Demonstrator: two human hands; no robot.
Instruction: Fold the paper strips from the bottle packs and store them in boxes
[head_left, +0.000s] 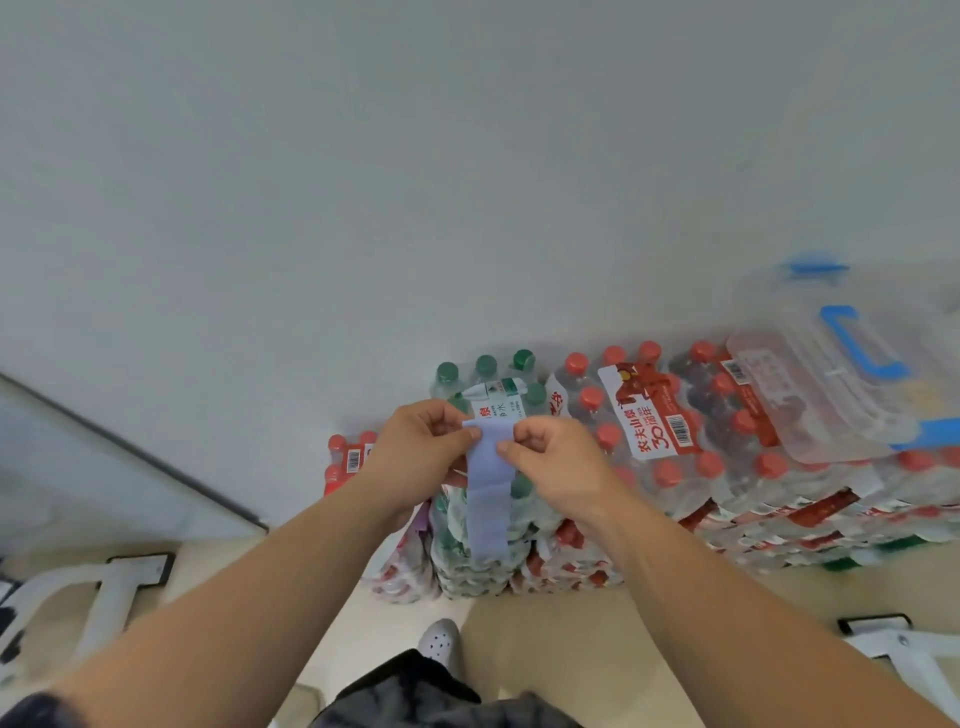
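A pale blue paper strip hangs down in front of a stack of shrink-wrapped bottle packs. My left hand pinches its upper left edge. My right hand pinches its upper right edge with thumb and fingers. The strip's lower end drapes over the green-capped bottle pack. Red-capped bottle packs lie to the right, stacked in layers against the wall. A clear plastic storage box with blue latches sits on top of the red-capped packs at the right.
A pale wall fills the view behind the packs. More red-capped bottles stand at the left of the stack. White frame legs lie on the beige floor at left, another at right. My shoe is near the packs.
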